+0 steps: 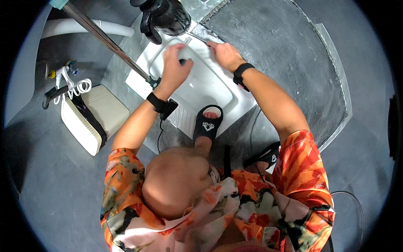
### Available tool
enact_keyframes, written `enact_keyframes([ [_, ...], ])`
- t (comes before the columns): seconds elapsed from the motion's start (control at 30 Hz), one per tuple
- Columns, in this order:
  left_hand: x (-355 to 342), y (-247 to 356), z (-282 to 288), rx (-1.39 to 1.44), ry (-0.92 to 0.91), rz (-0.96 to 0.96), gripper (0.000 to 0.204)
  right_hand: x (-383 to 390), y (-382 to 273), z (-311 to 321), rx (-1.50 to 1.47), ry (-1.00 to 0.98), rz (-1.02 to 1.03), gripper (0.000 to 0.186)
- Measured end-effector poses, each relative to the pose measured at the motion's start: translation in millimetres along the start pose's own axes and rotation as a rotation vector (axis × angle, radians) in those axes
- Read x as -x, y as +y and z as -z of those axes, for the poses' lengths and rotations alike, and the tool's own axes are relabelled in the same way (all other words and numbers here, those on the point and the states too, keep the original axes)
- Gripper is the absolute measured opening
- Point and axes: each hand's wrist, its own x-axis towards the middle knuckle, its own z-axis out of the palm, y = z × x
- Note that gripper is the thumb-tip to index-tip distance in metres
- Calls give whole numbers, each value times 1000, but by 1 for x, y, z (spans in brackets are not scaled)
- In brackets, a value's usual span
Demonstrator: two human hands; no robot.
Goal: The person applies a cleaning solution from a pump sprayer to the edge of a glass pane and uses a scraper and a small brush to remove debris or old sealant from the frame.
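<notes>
A white squat toilet [218, 90] is set in the grey floor under my hands. My left hand [176, 69] hovers over its far left part, fingers loosely curved and thumb apart, slightly blurred by motion. Nothing shows in it. Past the bowl's far right edge, my right hand [226, 56] is closed on a thin rod [197, 38]. That rod runs left toward the base of a black jug-shaped container with a handle [170, 17], which stands at the far end of the toilet. Whether rod and container touch, I cannot tell.
A metal pole [109, 44] slants down from the upper left to near my left wrist. A white pipe [105, 27], a coiled white hose [83, 87] and a beige bin-like box [94, 119] lie left. A grey mat-like panel [277, 50] spreads to the right.
</notes>
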Motion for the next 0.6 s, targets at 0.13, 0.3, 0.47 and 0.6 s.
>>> enact_keyframes([
  [0.13, 5, -16, -23, 24, -220, 115, 52, -13, -3, 24, 25, -61, -62, 41],
  [0.3, -38, -46, -80, 389, -245, 401, 44, -6, 41, 29, -1076, -237, -290, 38],
  [0.47, -84, -7, -90, 1299, -189, 628, 39, 27, 39, 60, -1263, -331, -205, 38],
  [0.6, -92, -4, -91, 1222, -250, 639, 33, 45, 40, 65, -1166, -278, -170, 37],
])
